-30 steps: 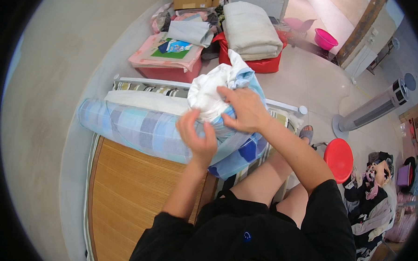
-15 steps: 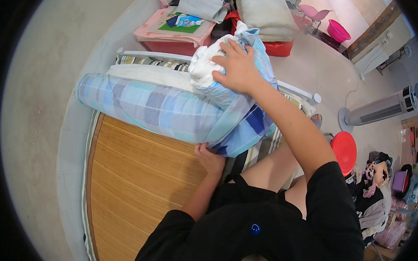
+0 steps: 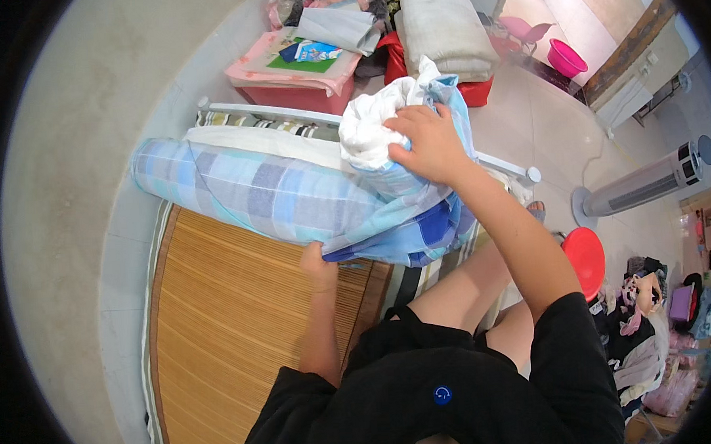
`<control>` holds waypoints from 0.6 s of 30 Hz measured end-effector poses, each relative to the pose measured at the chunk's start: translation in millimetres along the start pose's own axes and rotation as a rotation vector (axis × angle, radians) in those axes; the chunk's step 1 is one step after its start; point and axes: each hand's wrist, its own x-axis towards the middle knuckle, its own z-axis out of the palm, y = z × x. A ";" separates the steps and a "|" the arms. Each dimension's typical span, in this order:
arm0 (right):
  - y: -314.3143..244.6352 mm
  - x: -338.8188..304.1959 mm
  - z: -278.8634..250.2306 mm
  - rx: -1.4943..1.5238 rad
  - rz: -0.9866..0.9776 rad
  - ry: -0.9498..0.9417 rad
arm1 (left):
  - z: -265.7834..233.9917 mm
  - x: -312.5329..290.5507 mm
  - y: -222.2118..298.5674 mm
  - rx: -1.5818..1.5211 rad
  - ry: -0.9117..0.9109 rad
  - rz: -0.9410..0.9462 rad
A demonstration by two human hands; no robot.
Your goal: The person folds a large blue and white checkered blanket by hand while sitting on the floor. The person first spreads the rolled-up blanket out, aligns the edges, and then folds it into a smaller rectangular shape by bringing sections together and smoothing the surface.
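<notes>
A quilt point(image 3: 251, 187) in blue, grey and white checks lies rolled across the far end of the bed. Its right end is folded up, showing the bunched white side point(image 3: 371, 126). My right hand point(image 3: 431, 143) presses on that folded end, thumb and fingers curled over its edge. My left hand point(image 3: 318, 263) pinches the near edge of the checked fabric and draws it out taut over a bamboo mat point(image 3: 241, 322). A dark blue part of the cloth hangs between my two hands.
Beyond the white bed rail point(image 3: 279, 112) stand a pink box point(image 3: 302, 95) and a folded white quilt point(image 3: 446, 31) on something red. To the right are a tower fan point(image 3: 643, 185), a red stool point(image 3: 584, 262) and a pile of clothes point(image 3: 637, 313). A wall point(image 3: 78, 234) runs along the left.
My left hand has moved left, pulling the quilt's near edge with it and baring more of the mat's right border. My right hand has shifted slightly right and nearer with the folded end.
</notes>
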 end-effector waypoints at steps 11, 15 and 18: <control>-30.2 -6.4 -10.5 0.099 0.040 -0.168 | -68.6 118.4 132.9 -0.116 -0.055 0.238; -31.3 -2.2 -5.9 0.096 0.021 -0.221 | -54.1 106.6 160.4 0.035 -0.474 0.271; -26.6 9.6 -9.3 0.081 0.017 -0.302 | -40.6 88.9 176.1 0.129 -0.712 0.275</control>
